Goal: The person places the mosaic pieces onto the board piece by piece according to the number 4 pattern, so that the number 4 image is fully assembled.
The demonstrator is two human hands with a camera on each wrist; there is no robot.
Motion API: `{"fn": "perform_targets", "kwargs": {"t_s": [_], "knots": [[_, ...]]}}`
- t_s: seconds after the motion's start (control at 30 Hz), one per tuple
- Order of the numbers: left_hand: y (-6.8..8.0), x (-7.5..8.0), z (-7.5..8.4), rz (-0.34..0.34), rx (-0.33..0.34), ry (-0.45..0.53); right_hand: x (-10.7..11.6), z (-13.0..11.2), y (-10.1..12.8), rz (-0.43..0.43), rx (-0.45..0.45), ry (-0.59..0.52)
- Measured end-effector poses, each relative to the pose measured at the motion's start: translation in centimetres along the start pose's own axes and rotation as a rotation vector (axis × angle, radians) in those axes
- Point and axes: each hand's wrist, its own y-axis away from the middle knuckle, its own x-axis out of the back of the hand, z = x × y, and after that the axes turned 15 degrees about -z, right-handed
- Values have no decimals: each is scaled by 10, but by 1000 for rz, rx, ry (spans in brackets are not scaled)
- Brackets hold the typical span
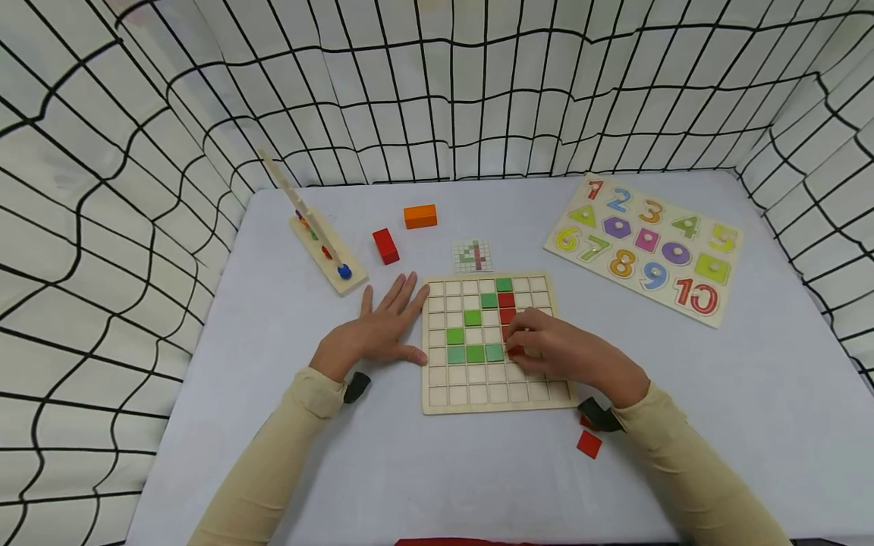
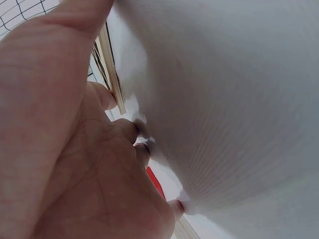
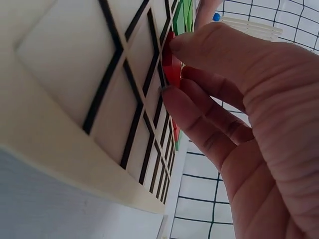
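Soft, even light falls from above in the head view, bright without glare, and the left hand [image 1: 378,330] and right hand [image 1: 563,350] throw only faint, short shadows on the table [image 1: 478,470]. That view is sharp at the middle but bows at its edges, so the grid-lined backdrop [image 1: 102,189] curves toward the corners. Both wrist views are so close that skin blurs, the left paler and hazier.

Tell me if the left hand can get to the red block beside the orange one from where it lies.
Probably yes: the left hand lies flat beside the grid board, and nothing stands between it and the red block.
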Motion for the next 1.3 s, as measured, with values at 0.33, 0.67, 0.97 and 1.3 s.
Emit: {"fn": "perform_targets", "kwargs": {"t_s": [0.33, 0.67, 0.97, 1.3], "knots": [[8, 7, 7, -16, 9, -13, -7, 4, -5, 90, 90, -7], [-5, -2, -4, 4, 14, -24, 3, -7, 12, -67, -71, -58], [2, 2, 3, -18, 16, -20, 10, -4, 36, -45, -119, -77], [10, 7, 8, -26, 0, -12, 15, -1, 63, -52, -193, -75]]}}
